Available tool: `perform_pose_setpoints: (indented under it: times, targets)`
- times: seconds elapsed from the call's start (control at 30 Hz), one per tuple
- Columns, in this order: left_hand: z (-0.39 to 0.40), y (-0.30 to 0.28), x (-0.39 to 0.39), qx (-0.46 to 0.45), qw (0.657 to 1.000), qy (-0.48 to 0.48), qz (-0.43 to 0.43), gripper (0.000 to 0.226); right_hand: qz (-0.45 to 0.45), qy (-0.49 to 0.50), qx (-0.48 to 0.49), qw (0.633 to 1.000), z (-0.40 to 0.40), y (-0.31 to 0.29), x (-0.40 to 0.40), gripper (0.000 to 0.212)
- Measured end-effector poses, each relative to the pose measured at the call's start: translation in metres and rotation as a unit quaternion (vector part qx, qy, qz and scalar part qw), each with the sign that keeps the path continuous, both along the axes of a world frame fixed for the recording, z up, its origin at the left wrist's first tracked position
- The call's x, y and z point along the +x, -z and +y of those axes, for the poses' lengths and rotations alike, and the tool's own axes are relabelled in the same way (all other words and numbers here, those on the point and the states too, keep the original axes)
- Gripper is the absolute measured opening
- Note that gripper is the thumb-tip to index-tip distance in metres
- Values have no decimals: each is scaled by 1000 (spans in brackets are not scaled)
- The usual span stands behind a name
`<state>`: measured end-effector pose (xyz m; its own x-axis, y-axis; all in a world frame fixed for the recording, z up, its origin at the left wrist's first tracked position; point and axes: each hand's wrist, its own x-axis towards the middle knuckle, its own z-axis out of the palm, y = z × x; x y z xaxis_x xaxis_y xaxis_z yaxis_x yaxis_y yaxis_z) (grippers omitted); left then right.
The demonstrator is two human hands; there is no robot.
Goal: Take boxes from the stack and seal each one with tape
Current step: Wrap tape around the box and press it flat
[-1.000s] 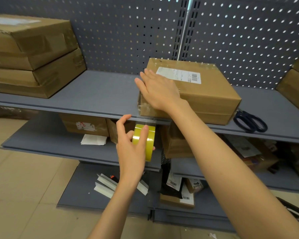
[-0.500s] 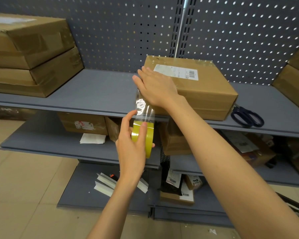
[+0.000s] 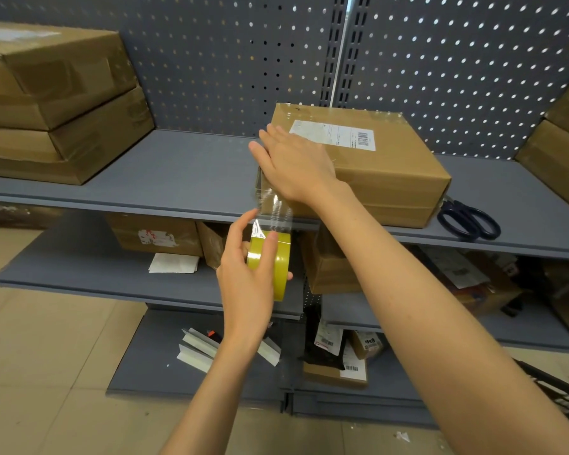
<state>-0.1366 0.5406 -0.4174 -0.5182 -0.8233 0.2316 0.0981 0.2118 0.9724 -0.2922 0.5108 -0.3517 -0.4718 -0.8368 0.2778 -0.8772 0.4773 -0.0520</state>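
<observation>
A brown cardboard box point(image 3: 385, 172) with a white shipping label lies on the top grey shelf point(image 3: 184, 178). My right hand point(image 3: 296, 165) rests flat on the box's near left corner, fingers spread, pressing clear tape onto it. My left hand point(image 3: 247, 274) grips a yellow tape roll point(image 3: 278, 261) below the shelf edge. A strip of clear tape point(image 3: 273, 208) stretches from the roll up to the box's left end. A stack of two brown boxes point(image 3: 53, 103) stands at the far left of the same shelf.
Dark-handled scissors point(image 3: 470, 221) lie on the shelf just right of the box. More boxes point(image 3: 559, 142) stand at the right edge. Lower shelves hold cartons point(image 3: 155, 234), papers and parcels. A perforated grey panel point(image 3: 211, 60) backs the shelving. Beige tiled floor lies below.
My left hand has drawn the roll slightly down and away, so a longer strip of clear tape shows between roll and box. My right hand stays pressed on the box corner.
</observation>
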Motion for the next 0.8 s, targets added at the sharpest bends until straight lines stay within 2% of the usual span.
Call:
perform_pose_setpoints:
  times: [0.43, 0.57, 0.8]
  targets:
    - [-15, 5, -10, 47, 999, 10, -21, 27, 15, 0, -9, 1000, -1, 3, -2, 56]
    - [-20, -2, -10, 90, 996, 22, 5, 22, 28, -1, -12, 1000, 0, 2, 0, 54]
    - [-20, -4, -8, 88, 995, 26, 27, 23, 51, 2, -19, 999, -1, 2, 0, 54]
